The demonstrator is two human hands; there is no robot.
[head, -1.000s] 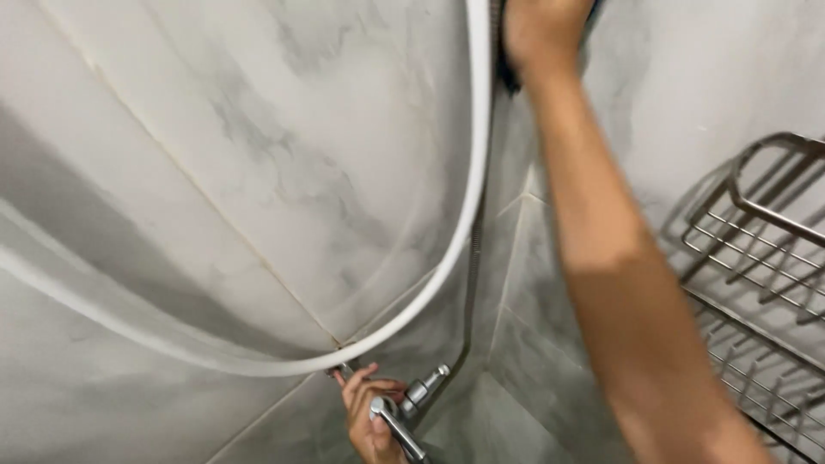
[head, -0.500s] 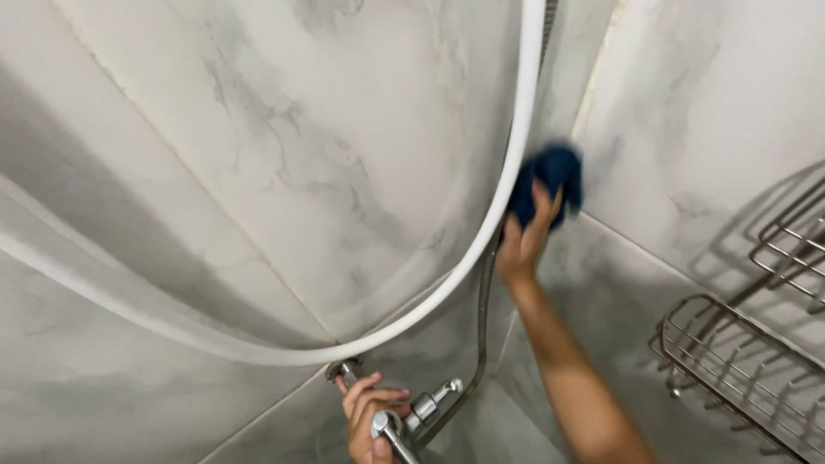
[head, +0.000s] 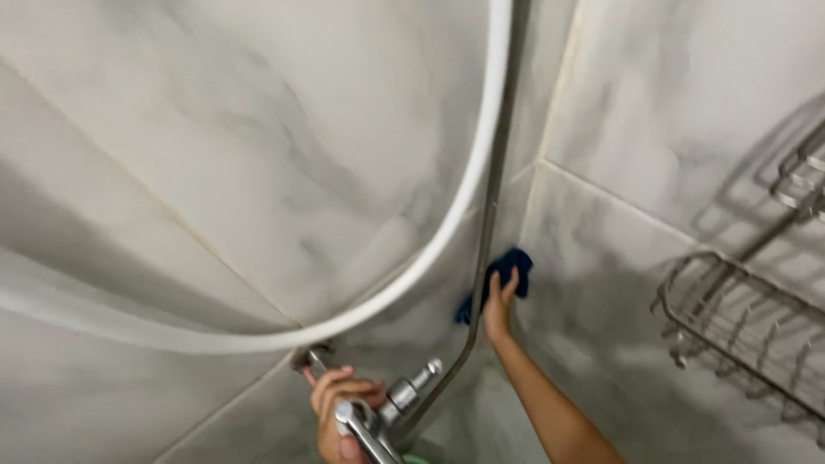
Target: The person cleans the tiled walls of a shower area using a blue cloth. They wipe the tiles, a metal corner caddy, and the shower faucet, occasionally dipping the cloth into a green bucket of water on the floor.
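Marble-patterned grey tiles [head: 215, 155] are covering the shower walls on both sides of the corner, with pale grout lines running slantwise across them. A white hose [head: 412, 275] is sweeping in from the left edge, dipping low and curving up to the top of the view. Below its lowest part, the left hand [head: 339, 412] is wrapping its fingers around the chrome tap fitting [head: 387, 408] at the bottom of the view; its grip is closed on the metal, with the lever jutting out below the fingers. A thin chrome pipe [head: 485, 258] is rising from that fitting along the corner, just beside the hose. To the right of the pipe, the right hand [head: 498, 305] is pressing a dark blue cloth [head: 507, 271] flat against the wall tile near the corner; the fingers are lying spread over the cloth rather than curling around it, so the grip is open and pushing on it. The forearm is reaching up from the bottom edge. Farther right, well apart from the cloth, a wire metal rack [head: 739, 335] is hanging on the wall, with a second tier partly showing above it at the right edge.
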